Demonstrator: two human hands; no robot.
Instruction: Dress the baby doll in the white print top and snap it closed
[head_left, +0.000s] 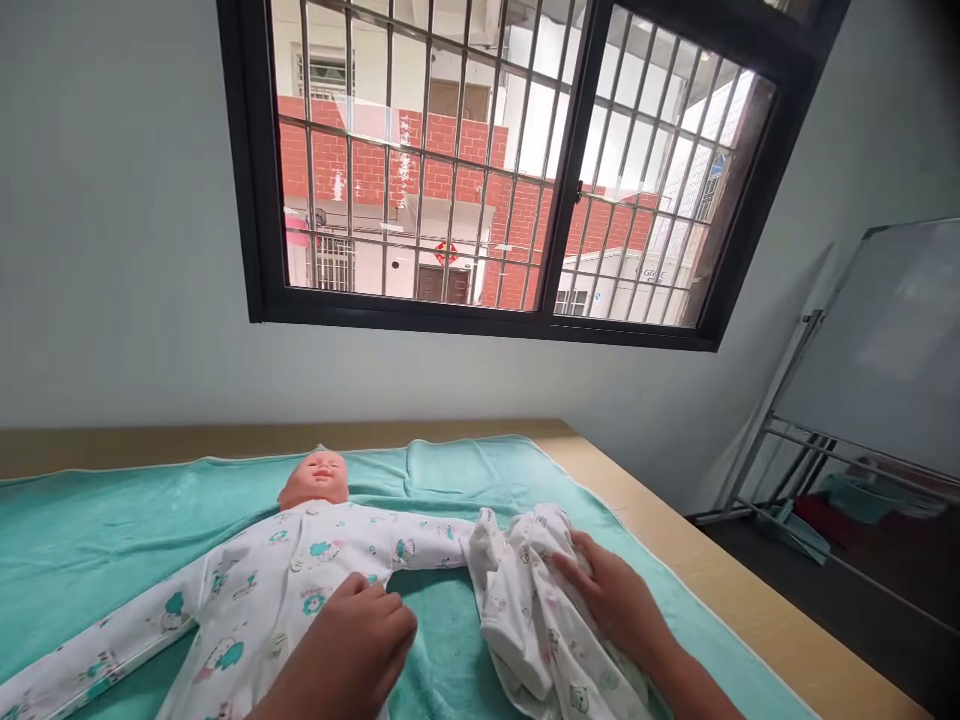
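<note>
A baby doll [319, 476] lies face up on a turquoise blanket [442, 615]. It wears a white buttoned baby outfit [322, 548] with teal prints, its sleeves spread to both sides. My left hand [356, 640] is over the doll's torso with fingers curled closed; whatever is inside them is hidden. At the end of the doll's right-side sleeve lies a crumpled white baby garment [525, 610] with small animal prints. My right hand [611, 595] grips this garment from its right side. The sleeve end meets the bunched cloth, and the doll's hand there cannot be seen.
The blanket covers most of a wooden table [675, 565], whose edge runs along the right. Behind it is a wall with a barred window [480, 318]. A whiteboard on a metal stand [885, 350] stands at the right, with folded cloths [855, 500] on its lower part.
</note>
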